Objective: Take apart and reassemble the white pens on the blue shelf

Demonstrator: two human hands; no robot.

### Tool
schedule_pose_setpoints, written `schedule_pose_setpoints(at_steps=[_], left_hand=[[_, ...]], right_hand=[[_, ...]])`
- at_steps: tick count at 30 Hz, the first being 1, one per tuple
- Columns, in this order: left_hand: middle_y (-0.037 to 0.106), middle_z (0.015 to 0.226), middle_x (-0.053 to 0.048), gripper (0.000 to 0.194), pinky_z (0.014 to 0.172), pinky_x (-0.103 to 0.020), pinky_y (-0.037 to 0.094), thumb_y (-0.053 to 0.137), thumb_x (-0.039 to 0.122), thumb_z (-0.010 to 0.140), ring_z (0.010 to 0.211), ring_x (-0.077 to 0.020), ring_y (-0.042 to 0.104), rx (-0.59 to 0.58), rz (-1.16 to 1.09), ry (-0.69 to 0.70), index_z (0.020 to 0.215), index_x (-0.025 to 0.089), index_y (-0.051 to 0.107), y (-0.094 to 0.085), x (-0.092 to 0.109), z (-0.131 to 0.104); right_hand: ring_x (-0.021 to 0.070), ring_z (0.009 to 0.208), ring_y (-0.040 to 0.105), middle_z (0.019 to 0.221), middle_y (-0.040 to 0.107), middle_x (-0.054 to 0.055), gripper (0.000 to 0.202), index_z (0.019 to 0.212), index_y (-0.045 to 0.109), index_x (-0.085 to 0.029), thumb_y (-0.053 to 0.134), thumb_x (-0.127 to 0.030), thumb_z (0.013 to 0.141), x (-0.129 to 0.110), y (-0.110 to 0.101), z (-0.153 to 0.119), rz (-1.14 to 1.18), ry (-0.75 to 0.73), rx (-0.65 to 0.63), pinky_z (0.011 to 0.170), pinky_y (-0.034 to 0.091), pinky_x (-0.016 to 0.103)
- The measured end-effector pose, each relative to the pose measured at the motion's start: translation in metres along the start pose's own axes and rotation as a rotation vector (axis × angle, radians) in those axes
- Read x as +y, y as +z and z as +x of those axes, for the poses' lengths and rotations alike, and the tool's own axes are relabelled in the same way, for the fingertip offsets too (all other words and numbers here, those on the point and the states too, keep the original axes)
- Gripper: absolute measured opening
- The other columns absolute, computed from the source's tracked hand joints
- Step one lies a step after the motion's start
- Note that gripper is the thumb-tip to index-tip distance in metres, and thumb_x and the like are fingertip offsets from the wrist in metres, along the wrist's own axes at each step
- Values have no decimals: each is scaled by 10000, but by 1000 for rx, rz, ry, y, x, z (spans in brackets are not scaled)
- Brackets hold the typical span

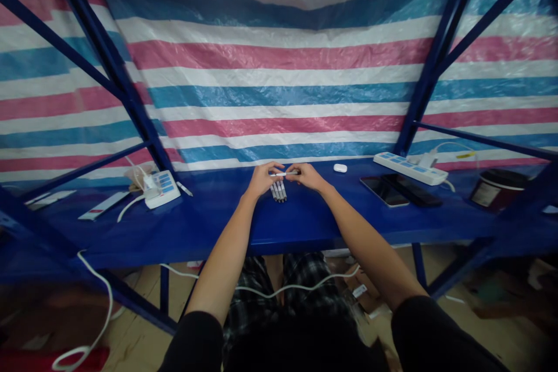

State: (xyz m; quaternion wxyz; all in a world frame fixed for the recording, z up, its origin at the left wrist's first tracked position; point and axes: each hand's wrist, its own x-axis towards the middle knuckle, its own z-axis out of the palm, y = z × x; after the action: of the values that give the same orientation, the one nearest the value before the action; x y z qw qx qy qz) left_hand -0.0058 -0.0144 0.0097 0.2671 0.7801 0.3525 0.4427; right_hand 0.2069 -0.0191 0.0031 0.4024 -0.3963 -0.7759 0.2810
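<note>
A slim white pen with a dark end (281,174) is held level between my two hands, above the blue shelf (218,215). My left hand (262,179) pinches its left end with the fingertips. Its right, darker end is gripped by the fingers of my right hand (307,176). Just below the hands, several similar pens (278,192) lie side by side on the shelf, dark tips toward me; their far ends are partly hidden by the held pen and fingers.
Left are a power strip (162,189), a single pen (184,189) and a flat box (103,206). Right are a white case (340,168), two phones (384,191) (411,189), another power strip (410,168) and a dark tub (497,189). Striped sheeting hangs behind.
</note>
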Motion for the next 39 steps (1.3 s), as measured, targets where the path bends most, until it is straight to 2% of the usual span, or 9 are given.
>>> schedule_pose_setpoints(at_steps=[6, 11, 13, 16, 19, 24, 32, 37, 39], left_hand=[[772, 973, -89, 283, 862, -368, 543, 820, 219, 716, 963, -271, 705, 63, 38, -6, 988, 177, 754, -2, 8, 1], [632, 1373, -107, 553, 1036, -412, 455, 812, 354, 790, 1283, -287, 548, 375, -258, -136, 1302, 253, 629, -8, 11, 7], [662, 1303, -120, 429, 971, -395, 494, 715, 421, 886, 1212, -266, 598, 304, -584, -260, 1259, 228, 628, -10, 11, 9], [696, 845, -67, 290, 807, -310, 541, 568, 458, 987, 861, -179, 674, 220, -1026, -291, 969, 179, 644, -14, 12, 10], [393, 506, 45, 427, 499, -196, 420, 423, 467, 1046, 435, -83, 416, 322, -1291, -271, 737, 189, 521, -24, 10, 7], [234, 474, 73, 366, 339, -215, 175, 324, 296, 1047, 343, -78, 211, 355, -1453, -354, 777, 179, 543, -38, 6, 1], [204, 482, 84, 228, 347, -204, 163, 384, 201, 977, 341, -81, 208, 420, -1343, -446, 789, 190, 513, -40, 2, 3], [445, 579, 32, 433, 409, -208, 313, 435, 632, 956, 432, -99, 402, 395, -858, -641, 896, 212, 516, -35, -12, 9], [543, 664, -2, 473, 462, -233, 415, 535, 676, 895, 501, -119, 481, 388, -623, -703, 979, 210, 539, -30, -20, 12]], right_hand=[[96, 443, 489, 624, 650, 7, 361, 863, 708, -137, 642, -493, 874, -2, -1, -1, 47, -6, -29, 478, 366, 227], [86, 406, 463, 581, 629, -17, 417, 933, 639, -155, 612, -570, 893, -2, 11, 1, 229, 0, 30, 445, 354, 209], [83, 390, 459, 575, 633, -18, 436, 959, 630, -155, 625, -586, 886, -4, 17, 2, 294, -9, -22, 424, 347, 203], [90, 390, 492, 595, 660, 6, 488, 974, 630, -153, 582, -634, 911, -7, 23, 4, 356, 11, -98, 402, 359, 199], [96, 397, 522, 621, 678, 28, 544, 989, 636, -147, 513, -675, 940, -8, 23, 5, 395, 67, -80, 390, 385, 200], [90, 386, 510, 600, 662, 23, 545, 989, 641, -147, 474, -665, 972, -7, 19, 5, 400, 127, -51, 377, 394, 193], [88, 391, 494, 607, 661, 20, 539, 1011, 640, -151, 458, -658, 983, -10, 18, 3, 360, 145, -51, 393, 395, 197], [96, 404, 494, 611, 660, 18, 564, 1042, 650, -147, 445, -668, 978, -7, 17, 2, 269, 152, -31, 418, 386, 211], [97, 417, 499, 618, 669, 17, 540, 1022, 667, -146, 478, -649, 971, -4, 17, 1, 155, 129, -33, 451, 392, 214]])
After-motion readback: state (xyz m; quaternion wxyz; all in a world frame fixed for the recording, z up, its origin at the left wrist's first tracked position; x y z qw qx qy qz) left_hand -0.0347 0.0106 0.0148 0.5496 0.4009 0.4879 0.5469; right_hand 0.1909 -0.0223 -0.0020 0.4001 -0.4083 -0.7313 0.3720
